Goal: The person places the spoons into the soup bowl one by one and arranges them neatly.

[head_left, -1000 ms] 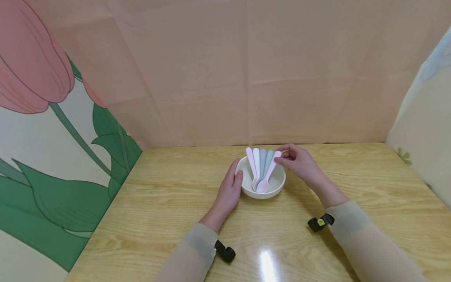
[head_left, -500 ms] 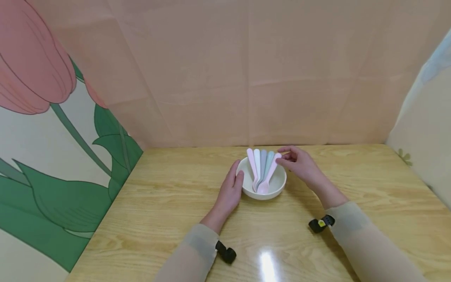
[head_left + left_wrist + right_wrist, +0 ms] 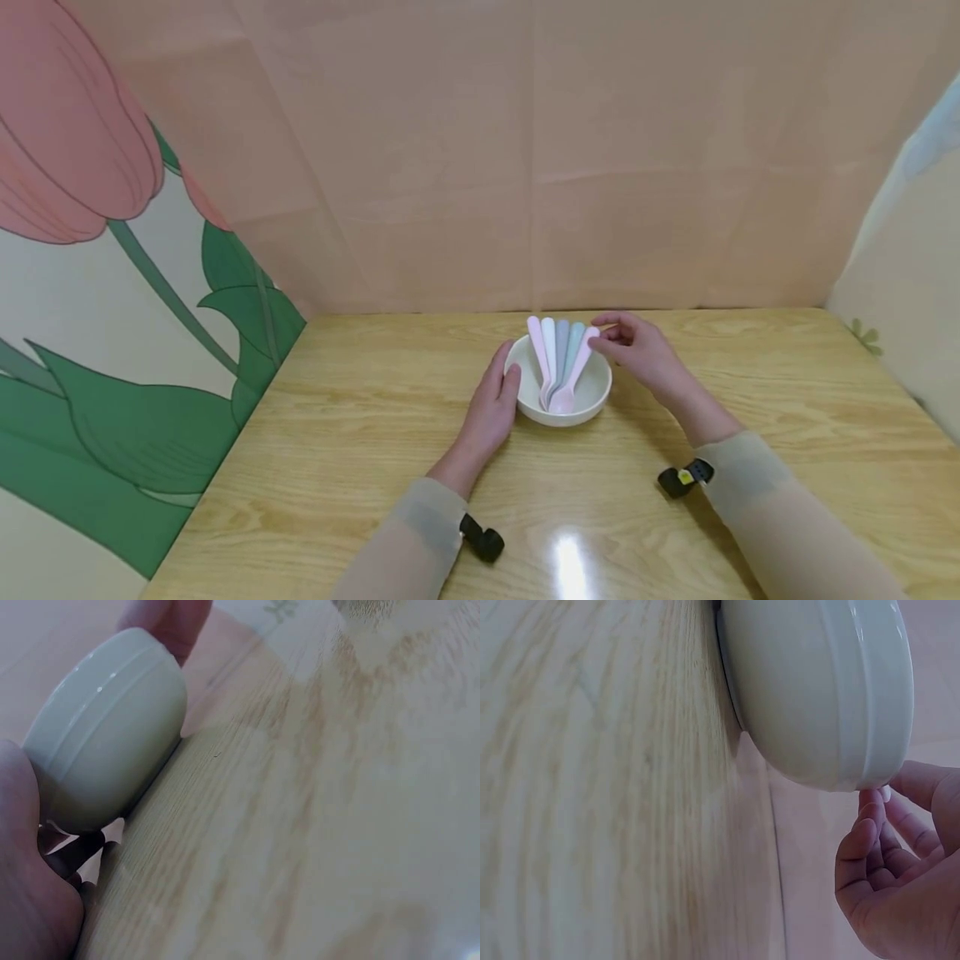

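A cream-white bowl (image 3: 600, 390) stands on the table, its outer wall also in both wrist views. My left hand (image 3: 491, 406) grips its left side, thumb at the rim and fingers around the outside. Inside lean several small utensils, handles fanned towards the far rim: a pink one (image 3: 537, 342), a white one (image 3: 550, 340), a grey-lavender one (image 3: 562, 343), a mint one (image 3: 574, 342) and a pink spoon (image 3: 580, 363) at the right. Thumb and fingers of my right hand (image 3: 642, 352) pinch that right pink spoon near its handle end. In the right wrist view the bowl hides most of it.
The wood-grain table (image 3: 337, 467) stretches to both sides and in front of the bowl. A pink-beige backdrop (image 3: 420, 167) rises at its far edge. Flower-printed sheeting (image 3: 150, 433) borders the left, pale sheeting (image 3: 915, 275) the right. Each wrist carries a small black camera.
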Tool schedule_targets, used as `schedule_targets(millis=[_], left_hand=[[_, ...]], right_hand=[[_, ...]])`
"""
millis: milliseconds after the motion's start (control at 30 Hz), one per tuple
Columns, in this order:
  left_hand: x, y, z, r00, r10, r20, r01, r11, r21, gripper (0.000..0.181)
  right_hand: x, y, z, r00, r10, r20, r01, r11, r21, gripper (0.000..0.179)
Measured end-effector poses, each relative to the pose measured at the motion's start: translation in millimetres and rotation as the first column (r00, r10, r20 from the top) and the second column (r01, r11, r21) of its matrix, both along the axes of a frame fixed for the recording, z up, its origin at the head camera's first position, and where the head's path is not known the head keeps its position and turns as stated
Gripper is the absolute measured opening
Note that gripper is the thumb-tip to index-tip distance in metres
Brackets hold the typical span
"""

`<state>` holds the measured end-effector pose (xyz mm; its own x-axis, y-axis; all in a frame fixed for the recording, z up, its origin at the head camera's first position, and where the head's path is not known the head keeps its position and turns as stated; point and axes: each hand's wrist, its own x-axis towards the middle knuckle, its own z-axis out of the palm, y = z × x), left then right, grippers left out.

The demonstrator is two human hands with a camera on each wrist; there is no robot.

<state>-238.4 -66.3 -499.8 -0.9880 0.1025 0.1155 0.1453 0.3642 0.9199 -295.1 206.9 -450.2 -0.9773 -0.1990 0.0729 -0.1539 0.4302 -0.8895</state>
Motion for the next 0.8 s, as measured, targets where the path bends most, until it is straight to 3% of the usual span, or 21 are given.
schedule_targets(millis=[500,800], left_hand=[[3.7,-4.8,-0.5,1.0,-0.004,-0.026,0.003,1.0,-0.007,0.058],[7.5,-5.6,-0.9,1.0,0.002,-0.008,-0.002,1.0,-0.013,0.058]], right_hand=[[2.5,-7.5,-0.7,1.0,-0.001,-0.018,0.001,1.0,-0.006,0.049],[4.7,-8.4,-3.5,1.0,0.001,-0.025,-0.002,1.0,-0.011,0.051]])
